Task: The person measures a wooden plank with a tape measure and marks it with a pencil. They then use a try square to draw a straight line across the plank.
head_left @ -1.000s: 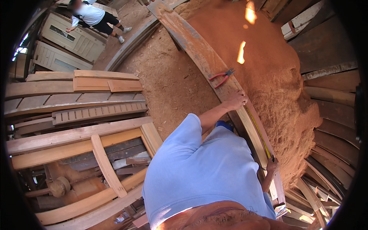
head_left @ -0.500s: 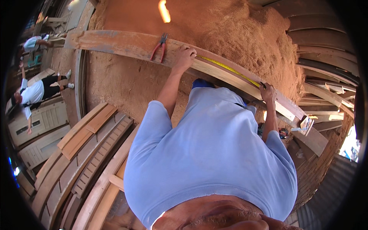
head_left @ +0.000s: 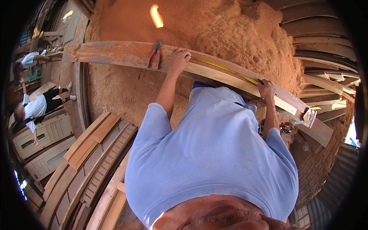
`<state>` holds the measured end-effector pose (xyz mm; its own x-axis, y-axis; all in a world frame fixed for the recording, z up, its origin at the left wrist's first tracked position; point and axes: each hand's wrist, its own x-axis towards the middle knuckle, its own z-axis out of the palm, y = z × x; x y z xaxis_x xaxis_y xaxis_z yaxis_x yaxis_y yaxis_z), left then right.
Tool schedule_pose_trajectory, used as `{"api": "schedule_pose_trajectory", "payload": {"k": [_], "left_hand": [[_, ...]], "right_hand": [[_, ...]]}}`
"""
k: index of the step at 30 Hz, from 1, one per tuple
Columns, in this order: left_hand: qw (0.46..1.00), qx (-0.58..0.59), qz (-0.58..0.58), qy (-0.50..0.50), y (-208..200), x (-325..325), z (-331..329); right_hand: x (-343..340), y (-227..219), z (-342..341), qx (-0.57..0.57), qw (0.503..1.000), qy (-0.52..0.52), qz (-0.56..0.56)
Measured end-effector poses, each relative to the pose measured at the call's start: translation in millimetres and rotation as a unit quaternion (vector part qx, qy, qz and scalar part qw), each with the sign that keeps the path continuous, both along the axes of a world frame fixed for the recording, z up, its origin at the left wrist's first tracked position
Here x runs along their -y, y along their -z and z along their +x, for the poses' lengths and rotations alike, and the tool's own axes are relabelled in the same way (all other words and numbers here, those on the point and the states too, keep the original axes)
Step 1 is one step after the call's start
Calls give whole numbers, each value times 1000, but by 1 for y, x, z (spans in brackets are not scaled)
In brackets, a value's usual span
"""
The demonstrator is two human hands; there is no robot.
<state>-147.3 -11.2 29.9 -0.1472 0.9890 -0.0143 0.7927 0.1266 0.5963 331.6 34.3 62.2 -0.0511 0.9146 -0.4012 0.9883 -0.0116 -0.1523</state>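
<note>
A yellow tape measure (head_left: 224, 69) lies stretched along a long pale wooden board (head_left: 206, 71), which rests on a wide weathered plank (head_left: 115, 53). My left hand (head_left: 179, 60) is closed on the tape's left end; its fingers hide what lies inside the grip. At the tape's right end, my right hand (head_left: 267, 90) is closed on a dark pen-like stick (head_left: 260, 81), its tip poking out beside the tape. Pliers with red handles (head_left: 155, 55) lie on the plank, just left of my left hand.
Sawdust (head_left: 245, 46) is heaped beyond the plank. Stacked boards (head_left: 92, 153) stand at the lower left, near panelled doors (head_left: 42, 140). More timber (head_left: 322, 73) fills the right side. One person (head_left: 38, 105) is at the far left, another (head_left: 32, 59) behind. A power tool (head_left: 285, 127) sits below the board's right end.
The whole view has turned slightly, so the plank and pliers sit a little lower and farther left. Both hands keep their places along the tape.
</note>
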Motion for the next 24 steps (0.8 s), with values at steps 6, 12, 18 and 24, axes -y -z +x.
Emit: {"api": "schedule_pose_trajectory", "payload": {"k": [6, 12, 18, 24], "left_hand": [[999, -34, 20, 8, -1, 4, -3], [999, -42, 3, 3, -3, 5, 0], [999, -41, -17, 4, 9, 4, -3], [999, -37, -4, 23, 9, 2, -4]], "right_hand": [[1, 0, -9, -9, 1000, -14, 8], [0, 7, -11, -4, 1000, -24, 15], [-3, 8, -11, -5, 999, -27, 23], [-3, 8, -11, -15, 999, -28, 32]]}}
